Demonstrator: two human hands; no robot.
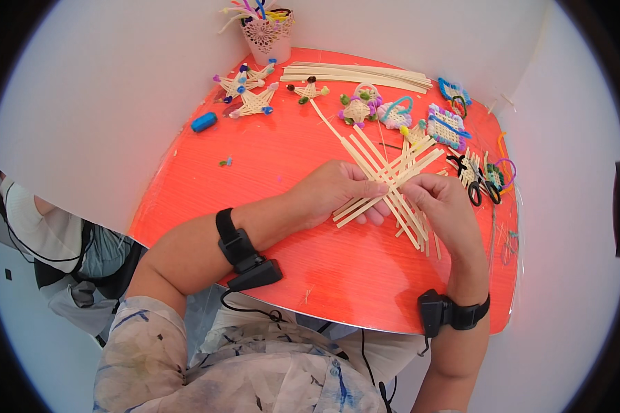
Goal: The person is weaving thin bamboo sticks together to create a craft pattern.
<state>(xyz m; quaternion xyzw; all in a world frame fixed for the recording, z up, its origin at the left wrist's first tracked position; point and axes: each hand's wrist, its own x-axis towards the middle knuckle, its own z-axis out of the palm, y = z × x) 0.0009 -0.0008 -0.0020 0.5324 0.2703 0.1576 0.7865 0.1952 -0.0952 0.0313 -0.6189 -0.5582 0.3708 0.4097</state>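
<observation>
Over the red table, both hands are on a crossed weave of pale flat strips [390, 172], thin and bamboo-like, with loose ends sticking out on several sides. My left hand [334, 193] pinches it from the left, thumb on top and fingers beneath. From the right, my right hand [442, 206] closes thumb and forefinger at the edge of the crossing; the fingertips partly cover the strips there. One longer strip reaches toward the far side of the table. Just beyond the weave lies a small woven star with a yellow pompom [413, 133].
On the red table [255, 165] lie woven stars [256, 103], a strip bundle [358, 77], a blue packet [204, 122], a woven square [448, 126] and black-handled scissors [494, 194]. A white pot [265, 41] holds pipe cleaners. Another person's sleeve [27, 217] shows at left, past a white partition [138, 89].
</observation>
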